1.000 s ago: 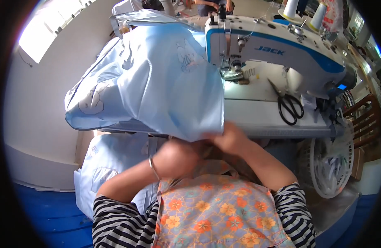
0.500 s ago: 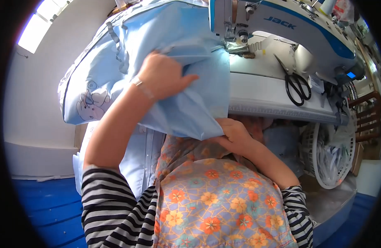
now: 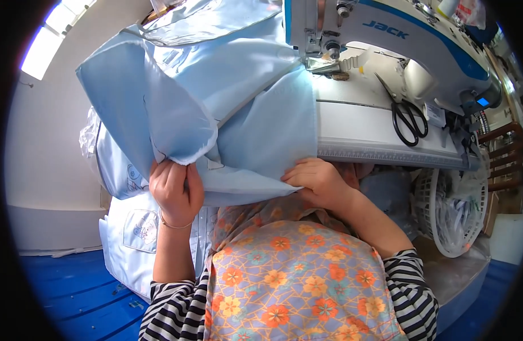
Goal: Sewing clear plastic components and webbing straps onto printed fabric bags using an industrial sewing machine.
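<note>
Left hand (image 3: 173,190) fingers clench a blue cloth (image 3: 239,108) fold, right hand (image 3: 318,182) fingers pinch its hem; advisable to keep cloth taut toward the sewing machine (image 3: 386,40).

The white sewing table (image 3: 358,128) carries a sewing machine (image 3: 398,34), black scissors (image 3: 406,116) and light-blue fabric (image 3: 216,96).

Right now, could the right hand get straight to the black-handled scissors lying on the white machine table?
Probably yes. The black-handled scissors lie uncovered on the white machine table, right of the pale blue fabric, with nothing lying between. But the right hand is gripping the fabric's lower edge and would have to let go first.
</note>
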Demonstrator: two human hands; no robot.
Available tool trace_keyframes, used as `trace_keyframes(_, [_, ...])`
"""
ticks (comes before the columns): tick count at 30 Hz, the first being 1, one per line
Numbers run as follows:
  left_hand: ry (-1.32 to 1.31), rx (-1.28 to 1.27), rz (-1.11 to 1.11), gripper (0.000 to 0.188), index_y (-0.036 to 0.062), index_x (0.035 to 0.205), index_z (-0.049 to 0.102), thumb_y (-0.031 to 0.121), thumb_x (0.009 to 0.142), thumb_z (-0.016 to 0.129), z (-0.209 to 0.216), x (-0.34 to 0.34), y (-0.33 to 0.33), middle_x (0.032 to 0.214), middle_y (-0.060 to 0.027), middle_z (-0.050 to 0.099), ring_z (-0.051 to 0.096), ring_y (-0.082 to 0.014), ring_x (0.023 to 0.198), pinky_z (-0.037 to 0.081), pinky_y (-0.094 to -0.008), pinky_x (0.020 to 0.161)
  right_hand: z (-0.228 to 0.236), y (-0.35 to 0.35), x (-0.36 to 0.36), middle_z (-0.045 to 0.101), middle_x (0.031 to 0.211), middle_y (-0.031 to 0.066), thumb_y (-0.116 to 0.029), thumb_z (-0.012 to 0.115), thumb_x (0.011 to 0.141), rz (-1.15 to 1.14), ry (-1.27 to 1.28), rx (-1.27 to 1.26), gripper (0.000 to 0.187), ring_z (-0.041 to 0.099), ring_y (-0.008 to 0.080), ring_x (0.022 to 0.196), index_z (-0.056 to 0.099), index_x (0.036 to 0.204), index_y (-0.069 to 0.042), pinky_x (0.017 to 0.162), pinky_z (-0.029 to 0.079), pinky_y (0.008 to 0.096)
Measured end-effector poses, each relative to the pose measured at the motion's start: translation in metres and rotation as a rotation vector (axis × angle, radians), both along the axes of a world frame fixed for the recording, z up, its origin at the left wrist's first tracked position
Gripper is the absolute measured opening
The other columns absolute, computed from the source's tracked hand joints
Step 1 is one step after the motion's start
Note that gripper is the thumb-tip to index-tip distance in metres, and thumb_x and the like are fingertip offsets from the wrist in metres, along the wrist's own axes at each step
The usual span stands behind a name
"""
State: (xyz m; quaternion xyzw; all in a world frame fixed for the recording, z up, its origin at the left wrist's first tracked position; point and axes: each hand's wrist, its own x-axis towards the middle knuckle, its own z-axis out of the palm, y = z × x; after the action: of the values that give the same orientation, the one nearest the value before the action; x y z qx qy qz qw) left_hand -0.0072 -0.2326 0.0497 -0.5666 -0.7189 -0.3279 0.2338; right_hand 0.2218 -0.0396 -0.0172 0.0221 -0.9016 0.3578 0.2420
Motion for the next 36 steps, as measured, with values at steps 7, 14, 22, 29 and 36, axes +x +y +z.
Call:
trace_keyframes(7, [0.020,0.105,-0.052,0.003,-0.0003,0.076,0.061,-0.002,0.077,0.060,0.014,-0.005,0.022,0.064,-0.0096,0.057,0.055,-0.0285,0.058,0.043,-0.0370,0.064,0.006,0.024,-0.007,0.072,0.096,0.0077,0.002,0.065,0.069,-0.047,-0.017,-0.007,0.025,0.068,0.0274,0.097,0.069,0.092,-0.005,0.096,0.048,0.0443])
trace_keyframes(14, [0.147,0.107,-0.161,0.007,0.0024,0.075,0.064,0.005,0.069,0.065,0.029,0.000,0.026,0.071,-0.0100,0.063,0.061,-0.0283,0.066,0.048,-0.0395,0.073,0.048,0.031,-0.024,0.068,0.111,0.0094,-0.004,0.070,0.071,0.021,-0.031,0.299,0.028,0.065,0.0296,0.103,0.068,0.098,-0.005,0.095,0.049,0.0437])
trace_keyframes(22, [0.092,0.018,-0.553,0.020,0.0044,0.088,0.069,0.003,0.070,0.063,-0.028,0.042,-0.028,0.081,-0.0074,0.066,0.066,-0.0252,0.076,0.053,-0.0406,0.078,0.060,-0.023,-0.029,0.065,0.089,0.0140,-0.005,0.071,0.065,-0.156,-0.274,0.288,0.066,0.065,0.0349,0.081,0.057,0.129,-0.007,0.068,0.052,0.0419])
trace_keyframes(29, [-1.950,0.557,-0.381,0.029,0.0028,0.113,0.060,0.013,0.086,0.055,-0.072,0.006,-0.041,0.110,-0.0112,0.065,0.061,-0.0278,0.104,0.047,-0.0380,0.092,0.021,-0.019,0.012,0.067,0.101,0.0130,0.000,0.065,0.078,0.007,-0.124,-0.001,0.037,0.065,0.0314,0.091,0.064,0.115,-0.004,0.079,0.052,0.0388])
trace_keyframes(36, [-1.890,1.190,-0.635,0.035,0.0055,0.120,0.057,0.024,0.091,0.051,-0.091,-0.109,-0.015,0.123,-0.0099,0.061,0.056,-0.0285,0.114,0.044,-0.0436,0.097,-0.008,-0.036,0.057,0.060,0.125,0.0127,-0.009,0.067,0.090,-0.098,-0.301,-0.420,0.037,0.057,0.0261,0.116,0.058,0.125,-0.002,0.099,0.045,0.0371])
